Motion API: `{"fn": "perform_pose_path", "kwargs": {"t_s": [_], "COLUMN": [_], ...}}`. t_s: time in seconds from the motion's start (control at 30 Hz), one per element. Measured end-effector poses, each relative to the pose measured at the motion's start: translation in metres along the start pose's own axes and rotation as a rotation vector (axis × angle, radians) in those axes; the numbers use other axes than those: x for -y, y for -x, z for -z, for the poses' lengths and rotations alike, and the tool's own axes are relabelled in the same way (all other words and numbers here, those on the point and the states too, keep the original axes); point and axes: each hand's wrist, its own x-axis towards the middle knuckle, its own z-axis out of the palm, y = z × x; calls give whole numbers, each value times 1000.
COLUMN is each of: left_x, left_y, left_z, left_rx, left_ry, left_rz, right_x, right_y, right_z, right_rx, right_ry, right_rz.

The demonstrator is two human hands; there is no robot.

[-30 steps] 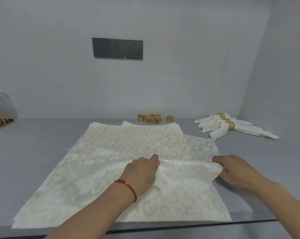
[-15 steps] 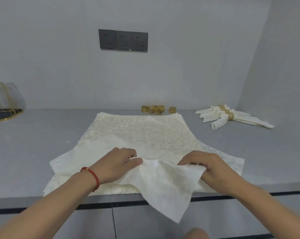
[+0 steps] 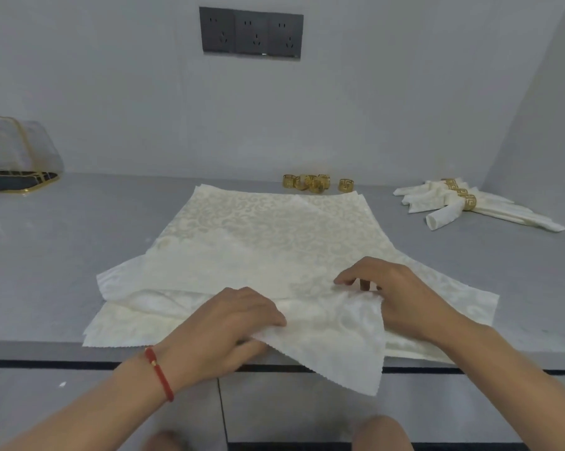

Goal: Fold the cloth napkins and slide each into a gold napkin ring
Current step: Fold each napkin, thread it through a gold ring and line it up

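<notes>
A stack of cream patterned cloth napkins (image 3: 274,229) lies spread on the grey counter. The top napkin (image 3: 333,333) is pulled toward me, and one corner hangs over the counter's front edge. My left hand (image 3: 229,327), with a red cord at the wrist, pinches this napkin's near fold. My right hand (image 3: 398,297) grips the same napkin at its right side, fingers curled down onto the cloth. Several loose gold napkin rings (image 3: 313,182) sit at the back of the counter, beyond the napkins.
Several rolled napkins in gold rings (image 3: 463,203) lie at the back right. A gold-trimmed dark tray with a clear cover (image 3: 14,157) stands at the far left. The counter's front edge (image 3: 47,349) runs just below my hands. A grey wall rises on the right.
Both hands have drawn the top napkin back toward me off the stack; its corner now hangs over the front edge. The hands sit closer together than a second ago.
</notes>
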Motion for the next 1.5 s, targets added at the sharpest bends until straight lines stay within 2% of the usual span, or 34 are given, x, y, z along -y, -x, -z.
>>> {"fn": "perform_pose_path", "kwargs": {"t_s": [0.1, 0.2, 0.3, 0.4, 0.57, 0.67, 0.77, 0.9, 1.0, 1.1, 1.2, 1.4, 1.43, 1.5], "left_x": [-4, -9, 13, 61, 131, 161, 182, 202, 208, 210, 211, 206, 203, 195], "left_y": [-10, -23, -48, -87, -155, -184, -202, -205, -203, -203, -205, -214, -216, -219], "left_z": [14, 34, 49, 54, 35, 13, -9, -22, -25, -27, -30, -25, -27, -36], "left_rx": [-64, -64, -10, 50, 99, 91, 100, 85, 54, 17, 2, 48, 51, 15], "left_ry": [253, 322, 324, 281, 70, -114, -251, -200, -154, -136, -134, -167, -234, -388], "left_rz": [208, 404, 513, 622, 630, 697, 734, 766, 771, 788, 828, 889, 857, 676], "right_x": [3, 4, 7, -4, -29, -53, -72, -76, -76, -70, -72, -73, -74, -74], "right_y": [2, -5, -27, -72, -147, -188, -209, -215, -216, -218, -222, -230, -230, -230], "right_z": [8, 19, 24, 18, 0, -17, -29, -36, -43, -48, -56, -58, -58, -58], "right_rx": [49, 128, 155, 86, -79, -94, -107, -69, -119, 40, 213, 217, 218, 211], "right_ry": [-254, -525, -554, -440, -139, -122, 125, 364, 517, 456, 443, 450, 445, 434], "right_rz": [95, -72, -236, -350, -374, -468, -486, -418, -186, -34, -31, -55, -63, -76]}}
